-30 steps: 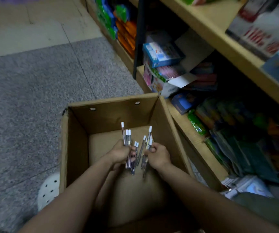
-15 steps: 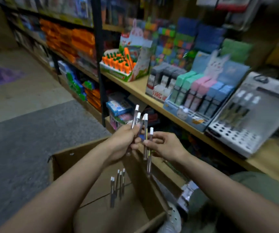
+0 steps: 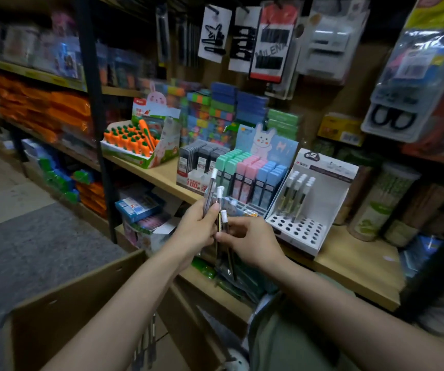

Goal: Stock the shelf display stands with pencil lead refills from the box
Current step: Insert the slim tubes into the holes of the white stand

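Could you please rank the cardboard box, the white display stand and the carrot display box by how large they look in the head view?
1. cardboard box, though nearness inflates it and the frame cuts it off.
2. white display stand.
3. carrot display box, close to the stand; unsure.

Clear glossy plastic with matt white caps: lead refill tubes [image 3: 219, 210], centre. Matt brown corrugated cardboard, raw-edged: box [image 3: 62, 314], lower left. White printed card, smooth, punched with round holes: display stand [image 3: 319, 210], right of centre. Pale wood-look laminate, smooth, faintly shiny: shelf [image 3: 349, 266], lower right. Glossy clear film, crinkled, catching light: hanging packs [image 3: 413, 84], upper right. Black painted metal, dull: shelf upright [image 3: 95, 108], upper left. Grey speckled stone-like finish, matt: floor [image 3: 28, 250], left.
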